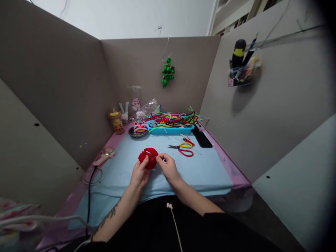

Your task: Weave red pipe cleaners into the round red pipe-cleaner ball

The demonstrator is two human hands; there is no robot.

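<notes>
A round red fuzzy piece (148,157) with slits in it is held above the blue cloth. My left hand (140,173) grips it from the lower left, the thumb lying on its face. At its right edge my right hand (168,167) is closed in a pinch of thumb and index finger; whatever sits between those fingertips is too small to make out. Scissors (182,148) with one yellow and one red handle lie open to the right of the hands.
A blue tray (172,130) of colourful fuzzy stems stands at the back, beside a metal bowl (136,135) holding a pink figure. A black phone (204,139) lies at right, a pink corded tool (104,157) at left. Grey panels enclose three sides.
</notes>
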